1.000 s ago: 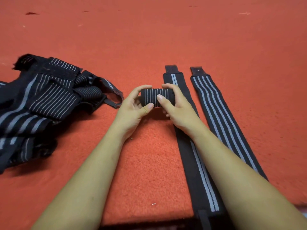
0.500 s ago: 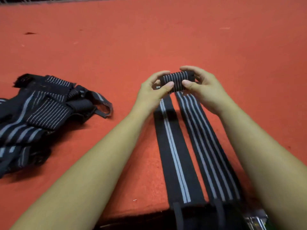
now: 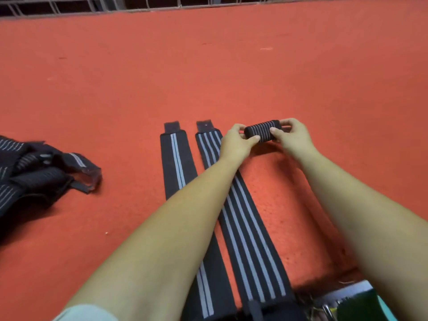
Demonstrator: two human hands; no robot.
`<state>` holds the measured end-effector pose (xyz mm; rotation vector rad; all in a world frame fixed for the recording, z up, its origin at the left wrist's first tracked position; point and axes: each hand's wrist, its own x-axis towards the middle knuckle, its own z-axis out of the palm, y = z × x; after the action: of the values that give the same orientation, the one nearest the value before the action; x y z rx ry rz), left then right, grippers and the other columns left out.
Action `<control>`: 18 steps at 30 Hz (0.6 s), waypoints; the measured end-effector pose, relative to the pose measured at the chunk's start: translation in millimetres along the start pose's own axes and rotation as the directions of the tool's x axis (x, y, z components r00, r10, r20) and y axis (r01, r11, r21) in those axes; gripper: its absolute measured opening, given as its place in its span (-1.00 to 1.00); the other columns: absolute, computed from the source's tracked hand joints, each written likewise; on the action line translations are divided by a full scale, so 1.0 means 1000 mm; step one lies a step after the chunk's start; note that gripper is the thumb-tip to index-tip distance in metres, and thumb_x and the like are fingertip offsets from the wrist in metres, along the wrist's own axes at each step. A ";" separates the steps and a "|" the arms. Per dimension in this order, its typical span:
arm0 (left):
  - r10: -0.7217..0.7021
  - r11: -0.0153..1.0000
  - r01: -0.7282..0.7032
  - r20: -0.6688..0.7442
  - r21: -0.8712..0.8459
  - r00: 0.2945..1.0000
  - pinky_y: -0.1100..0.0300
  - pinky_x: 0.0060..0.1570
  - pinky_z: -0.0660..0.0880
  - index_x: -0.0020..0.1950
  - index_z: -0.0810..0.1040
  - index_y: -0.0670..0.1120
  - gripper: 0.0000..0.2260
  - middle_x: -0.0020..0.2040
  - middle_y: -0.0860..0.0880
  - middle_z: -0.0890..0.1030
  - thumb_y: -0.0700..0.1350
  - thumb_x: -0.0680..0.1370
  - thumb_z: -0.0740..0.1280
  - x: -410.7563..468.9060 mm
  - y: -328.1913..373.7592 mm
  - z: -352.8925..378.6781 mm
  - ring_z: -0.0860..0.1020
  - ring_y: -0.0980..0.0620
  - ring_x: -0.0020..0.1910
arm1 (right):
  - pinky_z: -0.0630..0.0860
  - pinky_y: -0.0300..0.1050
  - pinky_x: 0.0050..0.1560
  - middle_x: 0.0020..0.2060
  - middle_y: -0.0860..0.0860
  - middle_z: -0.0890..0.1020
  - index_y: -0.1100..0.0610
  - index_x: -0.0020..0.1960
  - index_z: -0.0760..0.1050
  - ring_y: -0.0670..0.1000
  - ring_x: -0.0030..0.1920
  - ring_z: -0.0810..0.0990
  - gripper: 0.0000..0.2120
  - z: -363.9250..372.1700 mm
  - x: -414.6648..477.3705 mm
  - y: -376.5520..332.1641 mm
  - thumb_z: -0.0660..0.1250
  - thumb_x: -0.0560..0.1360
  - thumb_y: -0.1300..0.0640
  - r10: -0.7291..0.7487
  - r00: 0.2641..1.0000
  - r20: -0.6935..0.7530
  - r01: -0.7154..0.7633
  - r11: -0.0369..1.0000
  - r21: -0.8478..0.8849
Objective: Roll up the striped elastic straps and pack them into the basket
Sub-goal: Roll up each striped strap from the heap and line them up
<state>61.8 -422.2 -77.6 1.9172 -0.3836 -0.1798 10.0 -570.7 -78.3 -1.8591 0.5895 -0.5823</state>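
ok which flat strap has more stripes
The right flat strap: stripes across its whole width; the left flat strap has only a central pair.

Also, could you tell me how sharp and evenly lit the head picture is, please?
Head view: the roll pinched between the left hand and the right hand is fairly sharp; the pile at the left edge is smeared by blur; the light is warm and even, with soft shadows on the mat beneath the hands; no glare.
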 end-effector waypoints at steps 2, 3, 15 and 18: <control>-0.006 0.996 0.003 0.026 0.088 1.000 0.17 0.18 0.45 0.35 0.52 -0.10 -0.57 0.19 -0.09 0.65 -0.04 0.51 0.48 0.003 -0.006 0.004 0.59 -0.02 0.18 | 0.56 -0.04 0.03 -0.06 0.14 0.62 0.20 0.17 0.50 0.07 -0.07 0.60 -0.76 0.002 -0.002 0.009 0.39 0.51 0.30 -0.035 0.999 -0.036 0.031 0.995 -0.091; -0.013 0.991 0.007 0.041 0.136 0.999 0.15 0.22 0.44 0.38 0.50 -0.11 -0.54 0.23 -0.09 0.64 -0.02 0.52 0.47 0.003 -0.008 0.005 0.58 -0.03 0.23 | 0.55 -0.04 0.05 -0.09 0.10 0.62 0.16 0.16 0.51 0.07 -0.06 0.60 -0.75 0.003 -0.004 0.013 0.39 0.50 0.30 -0.047 0.998 -0.036 0.042 0.990 -0.132; 0.014 0.928 -0.004 -0.025 0.372 1.000 0.24 0.21 0.38 0.36 0.54 -0.18 -0.66 0.29 -0.12 0.60 -0.13 0.59 0.35 -0.022 -0.015 -0.139 0.56 -0.04 0.26 | 0.42 -0.06 0.27 0.23 0.19 0.61 0.25 0.31 0.49 0.16 0.26 0.55 -0.63 0.016 -0.035 -0.041 0.29 0.53 0.17 -0.049 0.994 0.094 0.083 0.913 -0.400; -0.019 0.917 0.058 -0.102 0.395 0.995 0.26 0.21 0.37 0.33 0.56 -0.20 -0.68 0.27 -0.14 0.62 -0.19 0.58 0.34 -0.054 -0.024 -0.202 0.57 -0.04 0.26 | 0.40 -0.10 0.27 0.24 0.16 0.61 0.23 0.32 0.49 0.14 0.26 0.56 -0.63 0.051 -0.065 -0.069 0.29 0.55 0.14 -0.073 0.976 0.206 0.150 0.909 -0.389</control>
<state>77.3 -218.1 -27.7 2.3275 -0.3359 -0.0341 1.6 -471.0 -38.1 -2.3220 0.5052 -0.3688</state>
